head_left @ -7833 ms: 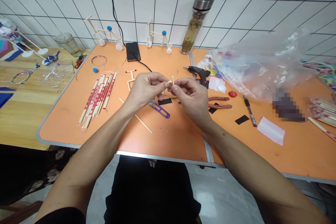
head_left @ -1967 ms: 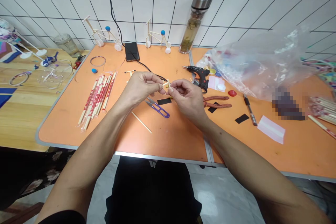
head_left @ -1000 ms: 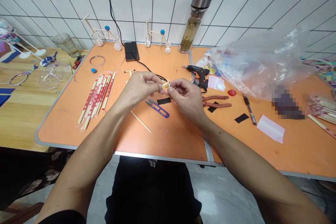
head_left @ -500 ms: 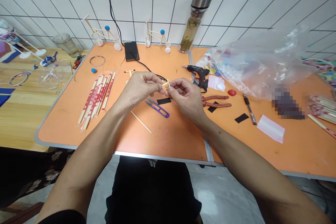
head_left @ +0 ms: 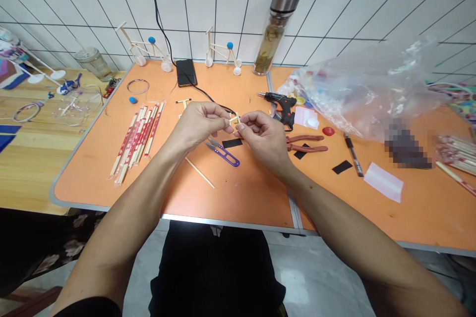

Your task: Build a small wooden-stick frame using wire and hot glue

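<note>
Pale wooden stick piece (head_left: 234, 119) pinched above an orange table (head_left: 238, 198).
Left hand (head_left: 199, 126) and right hand (head_left: 262, 138) clamp it between their fingertips, its long axis running sideways, tilted slightly up to the right, with a short upright crosspiece at the right end. Below lie purple snips (head_left: 226, 157); farther off, wrapped chopsticks (head_left: 134, 141), a glue gun (head_left: 280, 103) and a white tile wall (head_left: 223, 5).

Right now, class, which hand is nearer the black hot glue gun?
Right. The right hand is just in front of the black hot glue gun; the left hand is farther off to the left.
</note>
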Demonstrator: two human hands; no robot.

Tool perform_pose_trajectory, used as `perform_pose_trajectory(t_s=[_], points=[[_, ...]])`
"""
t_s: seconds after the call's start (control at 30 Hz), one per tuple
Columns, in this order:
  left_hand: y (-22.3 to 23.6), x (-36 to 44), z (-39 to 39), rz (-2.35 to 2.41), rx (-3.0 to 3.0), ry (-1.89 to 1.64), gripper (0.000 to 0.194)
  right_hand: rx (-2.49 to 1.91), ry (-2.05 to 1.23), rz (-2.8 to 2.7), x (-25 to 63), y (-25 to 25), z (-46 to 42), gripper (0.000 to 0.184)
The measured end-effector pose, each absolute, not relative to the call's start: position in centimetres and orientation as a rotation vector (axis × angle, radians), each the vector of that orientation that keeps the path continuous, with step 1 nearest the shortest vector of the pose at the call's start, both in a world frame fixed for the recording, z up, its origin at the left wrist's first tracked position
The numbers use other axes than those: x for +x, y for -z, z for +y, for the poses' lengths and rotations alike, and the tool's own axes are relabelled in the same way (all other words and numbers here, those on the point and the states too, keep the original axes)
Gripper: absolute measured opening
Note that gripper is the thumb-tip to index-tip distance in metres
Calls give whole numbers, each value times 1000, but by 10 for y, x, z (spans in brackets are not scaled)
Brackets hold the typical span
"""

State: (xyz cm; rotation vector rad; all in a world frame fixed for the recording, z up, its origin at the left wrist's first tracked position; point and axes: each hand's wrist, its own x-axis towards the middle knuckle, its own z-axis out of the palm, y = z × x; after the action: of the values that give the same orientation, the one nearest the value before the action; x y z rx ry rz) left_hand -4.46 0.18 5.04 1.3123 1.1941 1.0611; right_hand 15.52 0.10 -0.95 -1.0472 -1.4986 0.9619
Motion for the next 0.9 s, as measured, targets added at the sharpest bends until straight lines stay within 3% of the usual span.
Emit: perform_pose_trajectory(t_s=[0.9], points=[[-49,-39,3,1169,1243,-1099,12,-1045,-983,-1481,155,7,2,21]])
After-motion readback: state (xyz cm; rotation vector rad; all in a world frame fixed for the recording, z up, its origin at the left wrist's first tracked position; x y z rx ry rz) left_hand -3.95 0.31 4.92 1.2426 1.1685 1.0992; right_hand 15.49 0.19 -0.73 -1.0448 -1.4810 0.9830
